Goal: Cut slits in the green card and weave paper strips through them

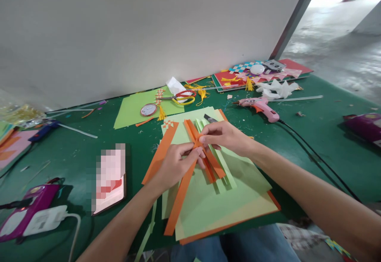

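Observation:
Over a stack of light green paper sheets (193, 210), both my hands pinch one orange paper strip (181, 202). Its long end slants down to the lower left. My left hand (181, 160) has thumb and fingers closed on the strip from the left. From the right, my right hand (224, 137) closes thumb and fingertips on its upper part. More orange strips (217, 164) and folded light green strips (228, 174) lie beneath the hands. A wider orange strip (160, 155) rests left of them. A dark blade-like tool (210, 118) is just behind my right hand, partly hidden.
A pink glue gun (263, 109) with a black cord lies to the right. Scissors (184, 96), a round badge-like disc (149, 110) and yellow tassels (161, 113) are at the back. On the left are a phone (110, 182) and a purple power strip (38, 198). A wall stands behind.

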`<act>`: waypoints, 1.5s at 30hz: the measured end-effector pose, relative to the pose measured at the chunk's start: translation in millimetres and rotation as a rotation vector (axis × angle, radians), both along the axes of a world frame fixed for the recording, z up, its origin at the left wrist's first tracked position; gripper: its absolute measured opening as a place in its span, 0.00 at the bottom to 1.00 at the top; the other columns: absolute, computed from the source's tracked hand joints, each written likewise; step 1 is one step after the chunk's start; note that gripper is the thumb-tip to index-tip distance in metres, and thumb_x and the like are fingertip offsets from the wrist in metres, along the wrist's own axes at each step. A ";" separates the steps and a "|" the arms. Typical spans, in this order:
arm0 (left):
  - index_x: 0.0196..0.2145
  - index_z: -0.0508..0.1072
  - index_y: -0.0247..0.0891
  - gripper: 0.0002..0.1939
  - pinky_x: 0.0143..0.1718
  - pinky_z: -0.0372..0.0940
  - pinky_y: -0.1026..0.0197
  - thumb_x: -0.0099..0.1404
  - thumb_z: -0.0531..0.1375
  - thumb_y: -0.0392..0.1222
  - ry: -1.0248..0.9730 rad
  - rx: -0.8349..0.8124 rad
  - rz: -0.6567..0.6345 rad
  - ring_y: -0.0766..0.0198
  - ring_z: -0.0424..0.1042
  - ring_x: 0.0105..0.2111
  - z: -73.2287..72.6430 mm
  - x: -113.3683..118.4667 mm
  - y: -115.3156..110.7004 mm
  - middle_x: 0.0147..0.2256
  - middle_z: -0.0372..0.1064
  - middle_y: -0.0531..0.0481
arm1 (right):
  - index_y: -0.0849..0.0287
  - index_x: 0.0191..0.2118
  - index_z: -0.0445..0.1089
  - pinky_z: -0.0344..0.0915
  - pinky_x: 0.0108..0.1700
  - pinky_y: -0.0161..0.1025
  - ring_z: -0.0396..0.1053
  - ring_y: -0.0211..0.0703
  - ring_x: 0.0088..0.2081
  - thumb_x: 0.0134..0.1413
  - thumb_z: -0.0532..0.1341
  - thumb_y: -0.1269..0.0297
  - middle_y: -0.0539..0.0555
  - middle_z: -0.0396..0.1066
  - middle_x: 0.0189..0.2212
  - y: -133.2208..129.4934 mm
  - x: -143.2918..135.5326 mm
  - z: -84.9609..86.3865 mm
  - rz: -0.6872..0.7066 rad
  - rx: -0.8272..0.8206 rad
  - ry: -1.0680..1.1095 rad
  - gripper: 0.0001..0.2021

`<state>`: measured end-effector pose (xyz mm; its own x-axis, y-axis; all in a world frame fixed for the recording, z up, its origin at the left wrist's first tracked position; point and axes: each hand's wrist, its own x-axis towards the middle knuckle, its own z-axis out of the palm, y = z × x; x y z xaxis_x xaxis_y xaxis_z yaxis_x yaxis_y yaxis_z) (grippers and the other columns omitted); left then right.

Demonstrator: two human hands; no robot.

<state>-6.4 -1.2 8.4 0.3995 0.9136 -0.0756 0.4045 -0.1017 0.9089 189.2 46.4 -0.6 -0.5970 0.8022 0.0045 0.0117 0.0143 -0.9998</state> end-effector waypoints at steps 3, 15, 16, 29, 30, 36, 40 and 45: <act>0.31 0.76 0.37 0.17 0.32 0.65 0.62 0.71 0.54 0.48 -0.041 0.011 0.074 0.61 0.73 0.27 1.7 1.6 -0.4 0.26 0.77 0.48 | 0.60 0.32 0.72 0.55 0.22 0.32 0.67 0.36 0.26 0.53 0.65 0.57 0.50 0.72 0.25 0.0 -1.0 0.5 -0.008 -0.043 0.043 0.10; 0.20 0.64 0.38 0.21 0.21 0.50 0.64 0.68 0.54 0.51 0.002 0.081 0.137 0.69 0.54 0.20 -0.9 4.4 0.5 0.19 0.56 0.56 | 0.58 0.27 0.66 0.52 0.23 0.33 0.63 0.33 0.21 0.49 0.59 0.71 0.46 0.66 0.19 -7.0 -10.8 -3.5 -0.018 -0.061 -0.002 0.03; 0.23 0.65 0.38 0.19 0.23 0.53 0.65 0.69 0.54 0.50 -0.014 0.096 0.143 0.68 0.57 0.21 -0.9 4.2 0.9 0.21 0.58 0.56 | 0.58 0.27 0.66 0.52 0.24 0.33 0.62 0.33 0.22 0.49 0.59 0.71 0.45 0.66 0.19 -7.2 -11.1 -3.8 -0.018 -0.045 -0.019 0.03; 0.30 0.69 0.37 0.13 0.30 0.58 0.66 0.70 0.55 0.46 -0.071 0.088 0.066 0.68 0.64 0.26 -3.4 2.3 0.1 0.26 0.64 0.55 | 0.58 0.26 0.65 0.51 0.20 0.32 0.60 0.32 0.20 0.48 0.59 0.65 0.45 0.62 0.19 -8.3 -14.5 -1.7 -0.038 -0.156 0.024 0.04; 0.30 0.69 0.37 0.13 0.30 0.58 0.66 0.70 0.55 0.46 -0.079 0.067 0.051 0.68 0.64 0.26 -2.7 2.4 0.0 0.25 0.64 0.55 | 0.59 0.26 0.66 0.51 0.20 0.32 0.60 0.32 0.20 0.48 0.59 0.65 0.45 0.62 0.19 -8.2 -14.2 -1.4 -0.037 -0.163 0.026 0.05; 0.29 0.68 0.37 0.13 0.31 0.60 0.66 0.70 0.56 0.47 -0.117 0.026 0.038 0.67 0.64 0.27 -0.4 2.3 -0.3 0.25 0.63 0.55 | 0.58 0.25 0.66 0.52 0.21 0.32 0.60 0.32 0.20 0.49 0.58 0.66 0.46 0.62 0.19 -8.3 -13.4 0.4 -0.040 -0.146 0.014 0.05; 0.28 0.68 0.37 0.14 0.30 0.60 0.67 0.69 0.57 0.46 -0.125 0.037 0.046 0.68 0.64 0.26 -0.6 2.7 -0.4 0.25 0.63 0.56 | 0.58 0.25 0.65 0.51 0.21 0.32 0.58 0.32 0.20 0.48 0.58 0.67 0.45 0.62 0.18 -8.8 -13.5 -1.2 -0.049 -0.095 -0.029 0.04; 0.27 0.68 0.37 0.15 0.30 0.60 0.66 0.69 0.57 0.47 -0.112 0.057 0.066 0.68 0.66 0.26 0.3 4.2 0.1 0.24 0.65 0.55 | 0.58 0.25 0.63 0.50 0.21 0.32 0.56 0.31 0.19 0.49 0.57 0.67 0.43 0.59 0.15 -7.9 -13.8 -4.6 -0.045 -0.077 -0.068 0.04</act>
<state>-2.2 -1.1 8.7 0.3416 0.9397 0.0184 0.3084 -0.1306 0.9422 175.4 38.5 -5.2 -0.5574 0.8245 -0.0974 0.0787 -0.0643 -0.9948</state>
